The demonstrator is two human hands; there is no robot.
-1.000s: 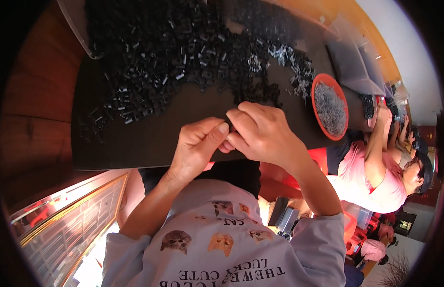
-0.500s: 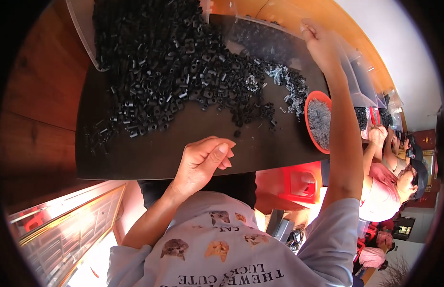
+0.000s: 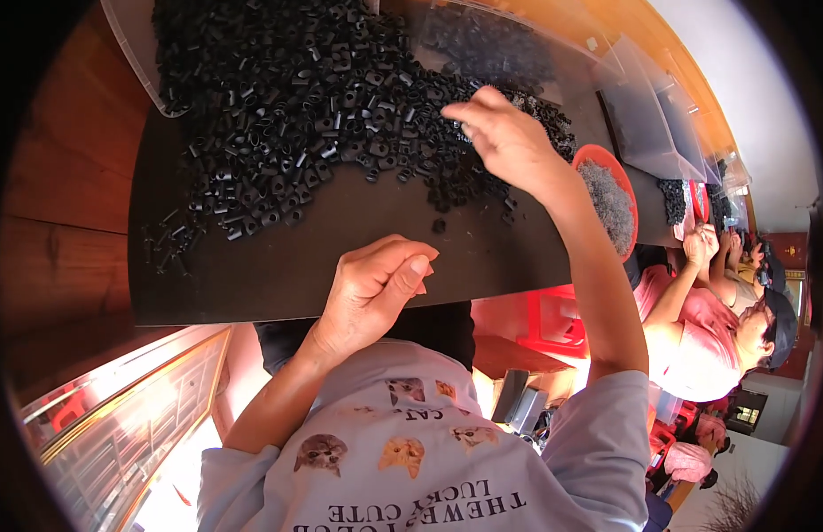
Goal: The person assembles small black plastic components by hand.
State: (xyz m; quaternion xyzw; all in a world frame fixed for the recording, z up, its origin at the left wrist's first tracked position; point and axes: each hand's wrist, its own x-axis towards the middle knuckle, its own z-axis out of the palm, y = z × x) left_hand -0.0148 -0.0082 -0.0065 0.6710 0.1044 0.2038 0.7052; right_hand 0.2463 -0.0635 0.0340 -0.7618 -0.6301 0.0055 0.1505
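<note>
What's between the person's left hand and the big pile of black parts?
In the head view, mostly bare dark tabletop lies between the left hand and the pile of black parts, with a small stray black piece toward the right.

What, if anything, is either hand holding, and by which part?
Cannot be told: the left hand is closed, hiding anything inside; the right hand, by the black pieces, shows nothing clearly held.

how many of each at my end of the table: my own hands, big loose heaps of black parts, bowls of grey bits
Hands: 2, left hand and right hand
Big loose heap of black parts: 1
Orange-red bowl of grey bits: 1
Total: 4
</note>
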